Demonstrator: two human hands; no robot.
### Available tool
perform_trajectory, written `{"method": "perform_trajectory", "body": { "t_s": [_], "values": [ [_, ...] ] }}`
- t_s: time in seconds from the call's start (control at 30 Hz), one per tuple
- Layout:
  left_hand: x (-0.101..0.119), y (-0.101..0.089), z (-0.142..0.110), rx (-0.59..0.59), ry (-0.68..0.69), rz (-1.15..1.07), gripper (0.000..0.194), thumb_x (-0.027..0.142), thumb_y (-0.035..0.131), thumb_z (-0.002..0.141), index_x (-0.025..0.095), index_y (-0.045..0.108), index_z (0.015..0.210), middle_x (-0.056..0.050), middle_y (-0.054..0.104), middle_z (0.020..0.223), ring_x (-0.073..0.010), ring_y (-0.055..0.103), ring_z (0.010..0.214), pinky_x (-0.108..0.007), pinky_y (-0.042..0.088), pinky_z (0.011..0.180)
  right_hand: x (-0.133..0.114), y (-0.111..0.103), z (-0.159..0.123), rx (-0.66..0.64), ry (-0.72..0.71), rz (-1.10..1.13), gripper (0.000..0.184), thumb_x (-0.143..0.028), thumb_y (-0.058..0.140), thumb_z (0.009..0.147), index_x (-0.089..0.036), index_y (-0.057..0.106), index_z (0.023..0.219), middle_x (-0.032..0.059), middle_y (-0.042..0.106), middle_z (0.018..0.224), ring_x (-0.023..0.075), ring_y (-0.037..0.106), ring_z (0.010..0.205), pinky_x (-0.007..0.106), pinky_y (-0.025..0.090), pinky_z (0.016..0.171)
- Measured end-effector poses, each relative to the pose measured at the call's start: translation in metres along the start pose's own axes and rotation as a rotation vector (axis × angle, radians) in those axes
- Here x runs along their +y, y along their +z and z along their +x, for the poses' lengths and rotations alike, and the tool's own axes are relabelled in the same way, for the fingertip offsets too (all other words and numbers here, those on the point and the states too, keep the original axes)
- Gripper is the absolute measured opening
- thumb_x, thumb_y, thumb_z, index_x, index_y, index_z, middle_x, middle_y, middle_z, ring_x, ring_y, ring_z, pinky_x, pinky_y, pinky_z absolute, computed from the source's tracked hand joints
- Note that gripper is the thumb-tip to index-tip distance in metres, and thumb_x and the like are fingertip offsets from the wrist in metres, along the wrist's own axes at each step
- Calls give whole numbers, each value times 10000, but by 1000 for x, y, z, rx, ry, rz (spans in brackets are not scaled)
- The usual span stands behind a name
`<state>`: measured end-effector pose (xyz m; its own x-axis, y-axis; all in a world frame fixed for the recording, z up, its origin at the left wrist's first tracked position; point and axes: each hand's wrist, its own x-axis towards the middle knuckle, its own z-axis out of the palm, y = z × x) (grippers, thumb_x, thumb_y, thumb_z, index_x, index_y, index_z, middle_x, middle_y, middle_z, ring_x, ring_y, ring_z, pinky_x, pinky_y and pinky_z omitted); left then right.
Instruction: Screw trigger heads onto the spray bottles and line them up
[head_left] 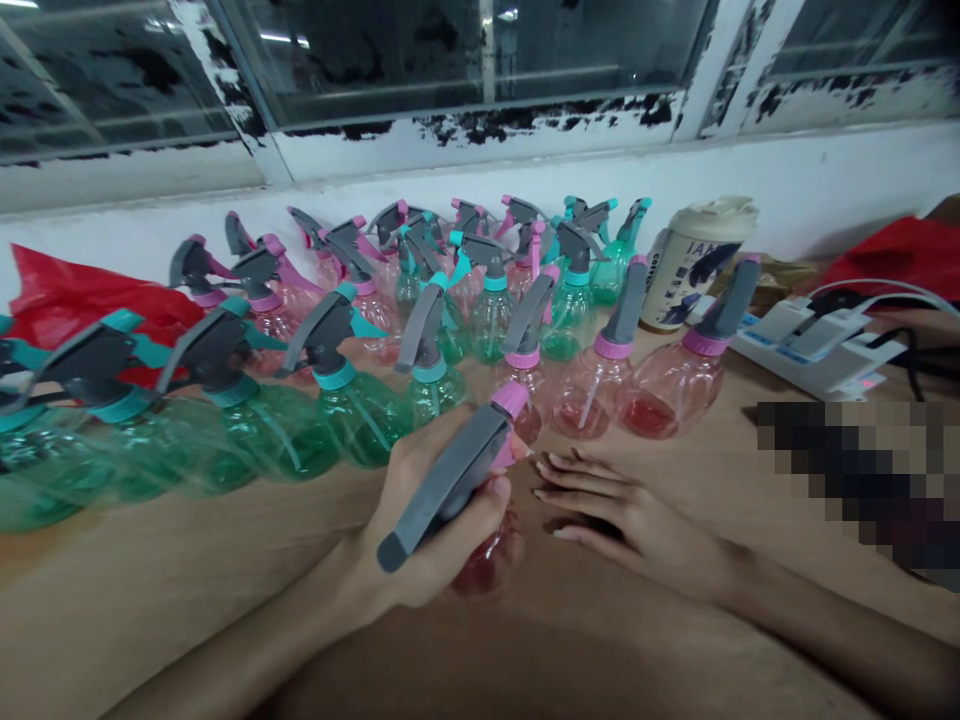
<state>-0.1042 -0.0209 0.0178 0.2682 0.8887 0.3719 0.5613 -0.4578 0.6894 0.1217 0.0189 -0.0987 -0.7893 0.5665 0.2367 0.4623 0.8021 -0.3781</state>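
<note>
My left hand (427, 530) is wrapped round a pink spray bottle (491, 560) with a grey trigger head (450, 470) and a pink collar, held just above the wooden table (225, 600). My right hand (622, 510) lies flat on the table just right of that bottle, fingers stretched out, holding nothing. Behind them stand several rows of spray bottles: green ones with teal collars (352, 400) to the left, pink ones (600, 390) to the right.
A cream lidded cup (694, 260) stands at the back right. A white power strip (817, 345) with plugs and a black cable lies to its right. Red plastic bags (67, 290) lie at both far sides. A white wall and window frame run behind.
</note>
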Motion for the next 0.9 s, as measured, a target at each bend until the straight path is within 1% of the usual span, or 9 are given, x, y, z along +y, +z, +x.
{"method": "perform_trajectory", "body": {
  "t_s": [0.07,0.27,0.47,0.57,0.7,0.9],
  "values": [
    [-1,-1,0,-23,28,-30,93,171,457,742,227,416,681,18,444,658,-139,459,564,-290,445,568,0,0,0,-12,0,-4,384,-368,473,890,-293,480,1267,-18,444,1371,184,362,1285,446,284,1087],
    [-2,-2,-2,-33,23,-25,64,180,458,759,229,453,718,8,510,683,-148,527,599,-289,490,605,0,-1,1,1,-12,11,379,-368,484,885,-278,500,1253,-3,460,1360,191,366,1283,446,284,1085],
    [-6,3,0,68,46,29,71,167,456,708,236,458,722,16,490,659,-152,504,563,-293,465,556,0,0,0,-24,6,-14,372,-382,455,897,-282,498,1253,-16,448,1369,177,356,1288,435,283,1087],
    [-7,7,0,67,58,63,106,142,450,701,238,469,742,16,512,673,-150,511,562,-292,467,561,2,2,-1,-13,-12,-18,378,-380,459,894,-292,487,1261,-21,440,1374,180,349,1292,439,291,1083],
    [-8,10,-1,114,74,123,117,118,467,700,234,454,708,11,512,686,-146,532,584,-284,480,578,3,2,-1,-15,-9,-24,389,-382,456,896,-289,474,1273,-21,419,1388,178,342,1296,434,286,1085],
    [-12,12,-1,113,124,164,82,160,515,716,229,481,744,3,510,702,-152,535,605,-293,504,587,1,0,0,-16,6,-20,385,-386,458,894,-287,485,1265,-20,432,1379,179,351,1291,432,281,1088]
  ]
}}
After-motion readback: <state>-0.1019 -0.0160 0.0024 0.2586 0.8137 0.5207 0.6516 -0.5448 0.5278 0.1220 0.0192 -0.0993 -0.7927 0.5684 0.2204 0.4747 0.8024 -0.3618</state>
